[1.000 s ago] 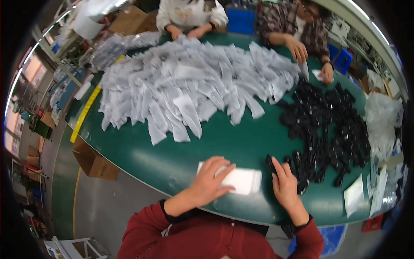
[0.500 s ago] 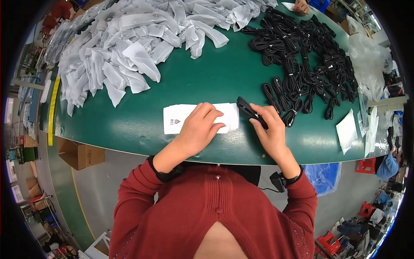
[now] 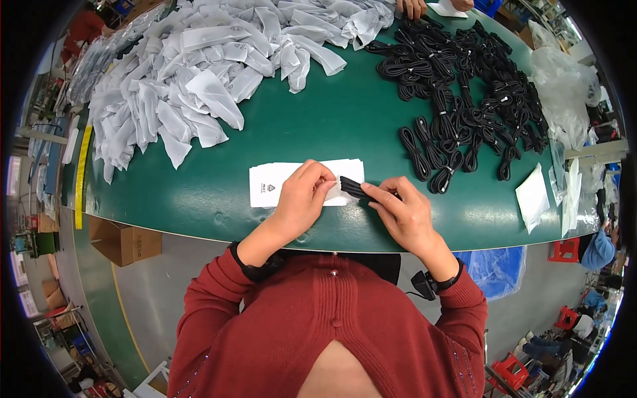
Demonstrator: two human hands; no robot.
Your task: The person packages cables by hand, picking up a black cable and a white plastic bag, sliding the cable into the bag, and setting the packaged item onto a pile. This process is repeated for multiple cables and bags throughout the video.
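Observation:
My right hand (image 3: 403,209) grips a bundled black cable (image 3: 353,188), its folded end pointing left over a stack of flat white bags (image 3: 260,178). My left hand (image 3: 302,198) rests across that stack, thumb and forefinger pinched on the edge of the top bag. The tip of the cable bundle lies close beside these fingertips. Whether the cable has entered the bag's mouth is hard to make out.
A big heap of filled white bags (image 3: 199,86) covers the far left. Bundled black cables (image 3: 458,99) are piled at the far right, where another person's hand (image 3: 413,8) reaches in. Near the right edge lies a white packet (image 3: 533,199). Yellow tape (image 3: 82,176) marks the left side.
My right hand has brought the cable left and down, from beside the stack to over it. My left fingers have closed into a pinch. Another person's hand has appeared at the cable pile.

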